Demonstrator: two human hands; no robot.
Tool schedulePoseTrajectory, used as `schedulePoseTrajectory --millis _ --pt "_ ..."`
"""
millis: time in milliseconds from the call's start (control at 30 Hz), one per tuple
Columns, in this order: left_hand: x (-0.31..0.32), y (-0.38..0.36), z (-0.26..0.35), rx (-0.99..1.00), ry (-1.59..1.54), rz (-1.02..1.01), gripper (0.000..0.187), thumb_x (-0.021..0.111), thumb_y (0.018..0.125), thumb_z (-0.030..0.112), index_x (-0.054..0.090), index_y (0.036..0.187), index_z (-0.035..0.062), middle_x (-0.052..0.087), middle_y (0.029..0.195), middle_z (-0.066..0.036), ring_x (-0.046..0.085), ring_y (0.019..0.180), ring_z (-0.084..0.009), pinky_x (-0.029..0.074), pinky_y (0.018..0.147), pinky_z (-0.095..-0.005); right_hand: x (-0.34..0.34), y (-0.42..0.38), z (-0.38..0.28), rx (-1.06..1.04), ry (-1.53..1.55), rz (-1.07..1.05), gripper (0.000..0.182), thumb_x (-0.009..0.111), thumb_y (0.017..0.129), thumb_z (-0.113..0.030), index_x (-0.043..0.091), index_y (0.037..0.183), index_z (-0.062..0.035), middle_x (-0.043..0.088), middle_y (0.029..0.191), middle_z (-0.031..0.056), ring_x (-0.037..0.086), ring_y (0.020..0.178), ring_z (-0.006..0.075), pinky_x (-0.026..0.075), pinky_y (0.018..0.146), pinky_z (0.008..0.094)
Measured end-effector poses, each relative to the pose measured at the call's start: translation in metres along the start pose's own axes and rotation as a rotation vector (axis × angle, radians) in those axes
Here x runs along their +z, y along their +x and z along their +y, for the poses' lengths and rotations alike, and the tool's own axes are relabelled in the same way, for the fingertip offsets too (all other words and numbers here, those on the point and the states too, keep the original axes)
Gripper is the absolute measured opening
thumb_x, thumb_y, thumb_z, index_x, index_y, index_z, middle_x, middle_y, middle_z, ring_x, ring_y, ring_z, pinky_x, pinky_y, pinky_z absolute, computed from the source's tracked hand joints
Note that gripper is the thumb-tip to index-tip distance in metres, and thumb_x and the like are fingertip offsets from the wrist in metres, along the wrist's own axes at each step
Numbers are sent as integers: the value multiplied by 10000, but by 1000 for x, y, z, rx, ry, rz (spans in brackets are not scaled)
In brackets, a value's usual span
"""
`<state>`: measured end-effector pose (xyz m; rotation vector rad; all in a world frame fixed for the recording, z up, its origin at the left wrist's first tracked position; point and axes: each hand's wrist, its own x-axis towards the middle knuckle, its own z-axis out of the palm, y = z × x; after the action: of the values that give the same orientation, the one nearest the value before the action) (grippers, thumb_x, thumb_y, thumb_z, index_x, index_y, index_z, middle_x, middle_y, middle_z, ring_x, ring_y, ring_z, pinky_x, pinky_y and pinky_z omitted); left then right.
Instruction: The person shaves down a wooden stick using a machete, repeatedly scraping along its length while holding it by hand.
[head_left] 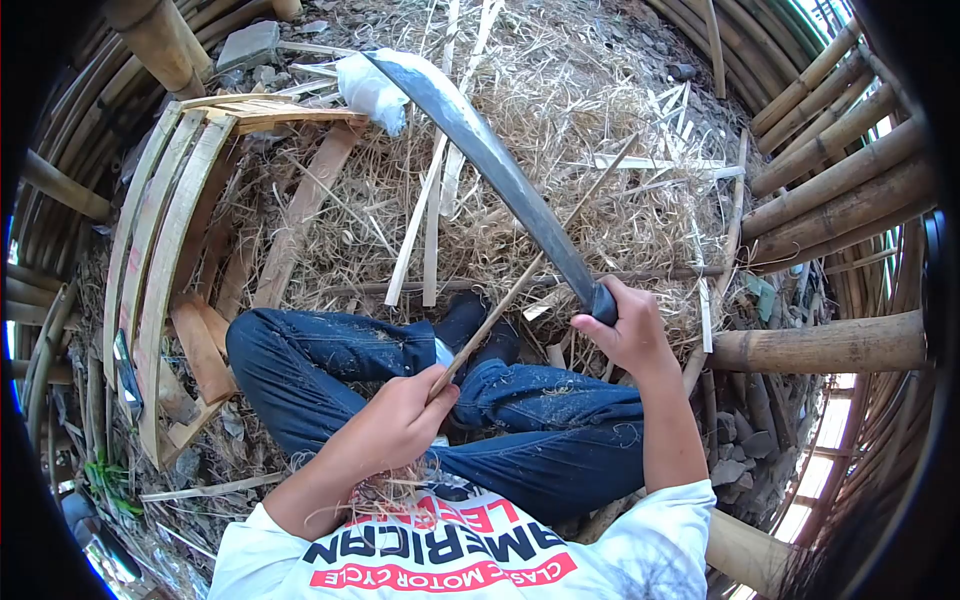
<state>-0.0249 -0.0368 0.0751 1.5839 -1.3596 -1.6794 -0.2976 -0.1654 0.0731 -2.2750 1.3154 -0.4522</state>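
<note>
My right hand (pixel 632 328) is closed around the dark handle of a long machete (pixel 490 150). Its curved blade points up and to the left, away from my body. In my left hand (pixel 402 418) is a thin bamboo stick (pixel 508 300), gripped near its lower end. The stick slants up to the right and crosses the blade a little above the handle in this view. Both hands are over my bent legs in blue jeans (pixel 320 375). Fibre shavings (pixel 395 490) lie by my left forearm.
Beyond my legs, a heap of bamboo shavings (pixel 560 120) covers the ground, with split bamboo strips (pixel 432 240) on it. A wooden crate (pixel 165 270) stands at left, near a white plastic bag (pixel 368 92). Bamboo poles (pixel 830 345) line the right side beside stones (pixel 735 455).
</note>
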Motion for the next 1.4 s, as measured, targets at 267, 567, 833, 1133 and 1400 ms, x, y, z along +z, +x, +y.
schedulePoseTrajectory --millis 267,567,833,1133,1400 --pt "1 2 4 18 -65 -30 157 480 962 119 500 891 -19 440 614 -43 382 609 -98 353 550 -308 22 -10 -29 -279 5 -77 577 736 710 -600 623 782 -39 588 584 93 627 530 274 493 515 353" --pt "6 13 8 99 18 -13 155 467 977 120 481 927 -26 462 595 -107 392 538 -150 361 515 -334 7 -11 -11 -259 -28 39 570 737 704 -603 638 781 -46 595 590 83 625 530 240 487 516 333" --pt "2 7 10 -45 -100 18 156 461 977 119 492 865 15 439 637 38 374 593 -51 316 511 -252 1 -8 4 22 46 19 547 738 743 -563 586 744 -38 600 599 98 636 544 256 499 520 330" --pt "2 4 9 7 69 37 205 468 997 170 482 860 19 421 619 18 378 576 -59 328 504 -252 4 -5 -3 -62 -76 97 514 737 741 -555 599 725 -59 570 557 98 612 508 266 493 514 360" --pt "13 0 3 4 -18 27 215 457 1007 170 492 850 28 429 615 37 390 543 -56 325 483 -239 11 -14 -7 -97 -83 144 645 599 779 -709 557 650 -78 555 521 63 600 462 232 483 472 337"
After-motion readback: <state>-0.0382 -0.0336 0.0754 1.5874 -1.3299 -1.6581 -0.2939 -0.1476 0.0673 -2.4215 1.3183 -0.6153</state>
